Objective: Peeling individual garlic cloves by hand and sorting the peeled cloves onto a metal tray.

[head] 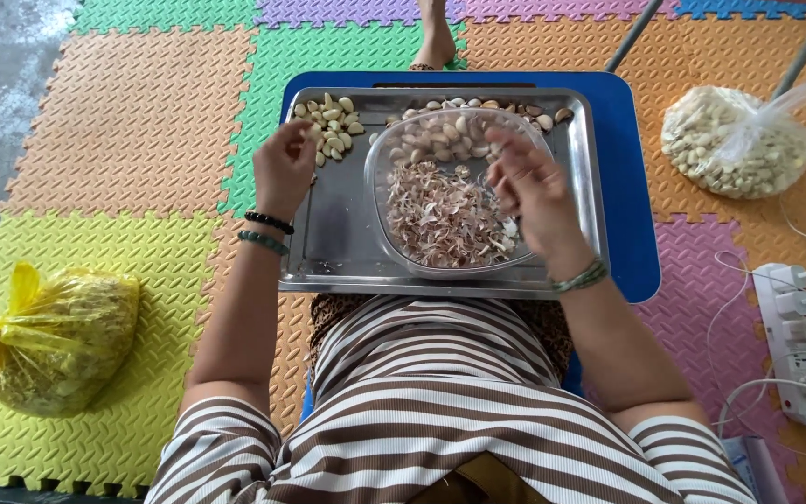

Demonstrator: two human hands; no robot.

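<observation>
Garlic cloves (332, 126), peeled and pale, lie in a small pile at the tray's (338, 247) 11 o'clock corner. Head view only.

Left hand (284, 168) sits at the tray's left edge, just below that pile, fingers curled in toward the cloves; whether it pinches a clove, cannot tell. Two bead bracelets on that wrist, one black, one green.

Right hand (529, 187) hovers over the right rim of the bowl (394, 149), fingers bent and loosely bunched; something small may be between the fingertips, cannot tell. Green bracelet on that wrist.

Bowl is clear plastic, sits mid-tray. Inside: unpeeled cloves at 12 o'clock, papery skins (440, 219) heaped from the centre to 6 o'clock. More cloves lie along the tray's top edge behind the bowl, toward 1 o'clock.

Tray is metal, rests on a blue board (632, 187) across the person's lap. Striped brown-and-white clothing at the bottom.

Floor is coloured foam mats (123, 149). Clear bag (734, 140) of garlic at 2 o'clock, well apart from the tray. Yellow bag (62, 336) at 8 o'clock. White power strip (795, 341) with cables at 4 o'clock. A bare foot (436, 42) at 12 o'clock, beyond the board.
</observation>
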